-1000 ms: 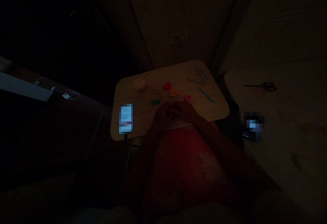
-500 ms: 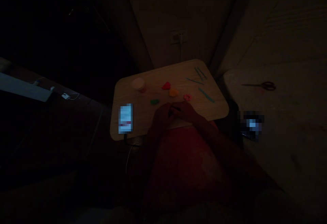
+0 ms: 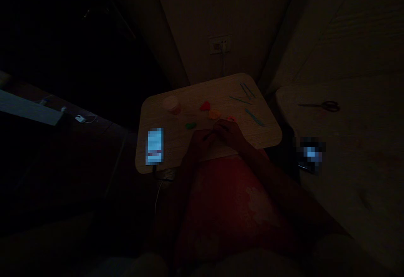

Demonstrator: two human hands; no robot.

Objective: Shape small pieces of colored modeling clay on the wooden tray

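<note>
The scene is very dark. A small wooden table (image 3: 176,142) stands in front of me. My left hand (image 3: 199,141) and my right hand (image 3: 227,133) rest together near its front edge, fingers curled and touching; what they hold is hidden. Just beyond my right hand lie a pink clay piece (image 3: 232,118) and an orange clay piece (image 3: 215,113). A red clay piece (image 3: 205,106) and a green clay piece (image 3: 190,125) lie close by. Several thin teal sculpting tools (image 3: 254,117) lie at the table's right side.
A lit phone (image 3: 155,146) lies on the table's left front corner, a cable hanging below it. A small pinkish cup (image 3: 172,105) stands at the back left. Scissors (image 3: 326,106) and a second lit screen (image 3: 311,153) lie on the bed to the right. A wall socket (image 3: 220,46) is behind.
My right hand has slid forward toward the pink clay piece, now partly covering it. My left hand stays close beside it. The rest has not moved.
</note>
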